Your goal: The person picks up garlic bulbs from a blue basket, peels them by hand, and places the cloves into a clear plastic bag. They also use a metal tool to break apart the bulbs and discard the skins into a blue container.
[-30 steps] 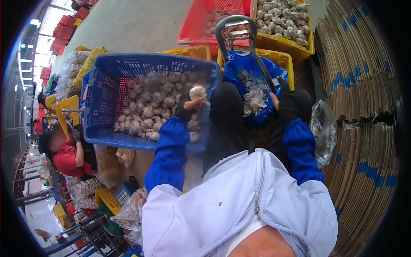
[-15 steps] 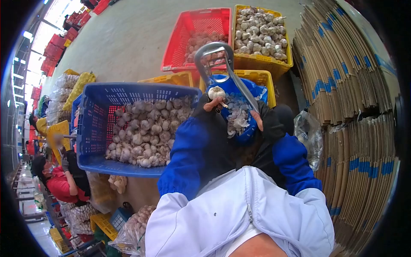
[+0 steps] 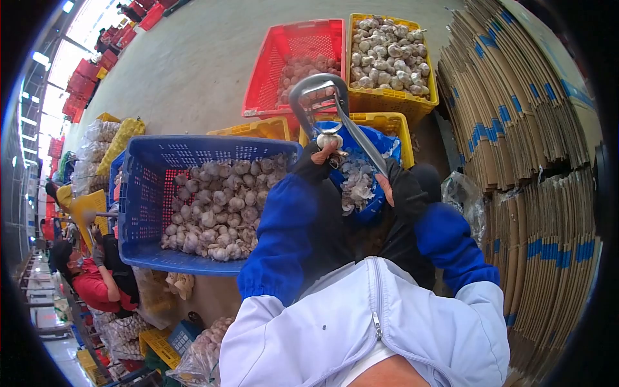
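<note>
My left hand (image 3: 322, 155), in a dark fingerless cover, grips a white garlic bulb (image 3: 329, 140) at the lower end of a grey metal lever cutter (image 3: 320, 82). The cutter has a rounded loop at its far end and a long flat handle (image 3: 366, 143). My right hand (image 3: 385, 188) is closed at the near end of that handle; its grip is partly hidden. Below both hands, a blue plastic bag (image 3: 371, 211) holds pale garlic skins and scraps (image 3: 356, 184). To the left, a blue crate (image 3: 193, 258) contains many garlic bulbs (image 3: 216, 209).
Ahead stand a red crate (image 3: 259, 76) and a yellow crate (image 3: 394, 97), both with garlic. Stacked flattened cardboard boxes (image 3: 541, 238) line the right, beside a clear plastic bag (image 3: 465, 203). On the left, a person in red (image 3: 95, 284) is near bagged garlic (image 3: 119, 332).
The garlic bulb in my left hand has moved slightly lower, against the cutter's frame. The cutter's loop end has dipped a little, and the whole view has shifted slightly.
</note>
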### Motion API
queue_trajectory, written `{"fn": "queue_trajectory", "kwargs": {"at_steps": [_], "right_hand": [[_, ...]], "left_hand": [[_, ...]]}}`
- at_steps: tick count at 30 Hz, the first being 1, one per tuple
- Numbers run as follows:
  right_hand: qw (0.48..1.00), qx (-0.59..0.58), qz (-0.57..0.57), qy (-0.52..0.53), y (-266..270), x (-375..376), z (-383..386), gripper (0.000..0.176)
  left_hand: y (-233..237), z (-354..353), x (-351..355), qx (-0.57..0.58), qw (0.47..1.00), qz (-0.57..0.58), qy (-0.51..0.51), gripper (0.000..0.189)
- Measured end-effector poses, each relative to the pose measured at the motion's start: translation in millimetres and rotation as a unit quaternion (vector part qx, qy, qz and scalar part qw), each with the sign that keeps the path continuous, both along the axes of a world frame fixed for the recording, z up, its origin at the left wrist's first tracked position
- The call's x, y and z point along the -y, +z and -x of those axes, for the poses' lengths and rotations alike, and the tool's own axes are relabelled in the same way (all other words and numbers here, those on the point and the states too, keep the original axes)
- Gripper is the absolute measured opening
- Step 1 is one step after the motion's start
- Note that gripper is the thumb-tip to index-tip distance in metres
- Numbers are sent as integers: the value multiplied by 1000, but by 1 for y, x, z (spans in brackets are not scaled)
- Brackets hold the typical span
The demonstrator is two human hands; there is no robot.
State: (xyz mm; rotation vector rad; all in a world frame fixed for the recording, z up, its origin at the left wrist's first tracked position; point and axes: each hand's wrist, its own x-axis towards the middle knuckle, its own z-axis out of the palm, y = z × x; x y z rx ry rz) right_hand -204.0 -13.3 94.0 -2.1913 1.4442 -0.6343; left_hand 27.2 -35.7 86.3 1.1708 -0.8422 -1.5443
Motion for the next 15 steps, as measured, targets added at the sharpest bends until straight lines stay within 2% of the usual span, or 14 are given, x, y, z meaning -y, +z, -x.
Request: {"fn": "queue_trajectory", "kwargs": {"at_steps": [2, 5, 8, 9, 12, 15], "right_hand": [[999, -4, 45, 2, 7, -3, -1, 50], [997, -8, 83, -2, 4, -5, -3, 39], [995, 29, 95, 7, -24, -2, -5, 32], [998, 11, 58, -4, -34, -1, -6, 25], [994, 68, 78, -37, -59, 4, -19, 32], [984, 134, 108, 34, -85, 28, -20, 28]], "left_hand": [[-19, -1, 6, -17, 1000, 24, 10, 29], [-25, -2, 9, -13, 999, 49, 1, 30], [-30, -2, 8, -23, 998, 64, 2, 31], [-34, -2, 8, -30, 997, 69, 8, 31], [-55, -4, 16, -19, 997, 74, 31, 30], [-44, -3, 20, -107, 989, 107, 0, 28]]}}
